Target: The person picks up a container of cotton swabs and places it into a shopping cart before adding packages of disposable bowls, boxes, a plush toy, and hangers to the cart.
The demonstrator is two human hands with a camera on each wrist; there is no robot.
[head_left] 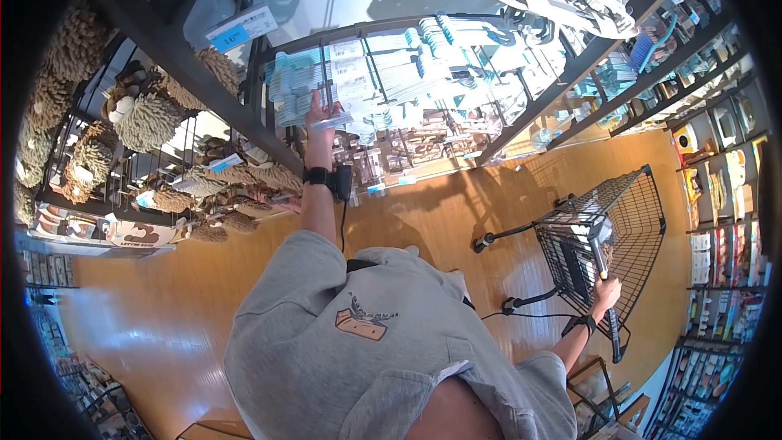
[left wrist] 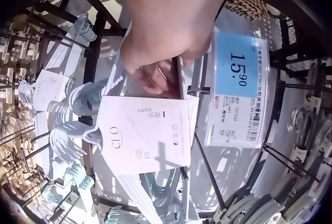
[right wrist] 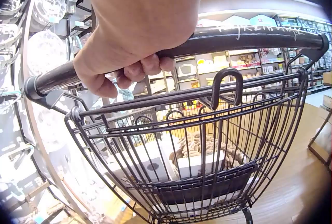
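The person's left hand was raised to the dark wire rack. Its fingers were curled over the top edge of a pack of hangers, clamped on the white card sleeve marked CLO. The pack hung among other pale blue hangers crowded close on its left side. On its right, a blue and white price tag reading 15.90 sat just beside the card's edge, with a thin rack bar crossing between them.

The right hand was wrapped tight round the cart handle, near the bar's left end cap, leaving most of the bar bare. The shopping cart stood well apart from the rack, on the person's right. Inside its basket lay white boxes and a brown tufted item, low against the front wall and well under the rim.

Bare wooden floor ran open between the rack's foot, the person and the cart. Shelves of goods stood near the cart's far side.
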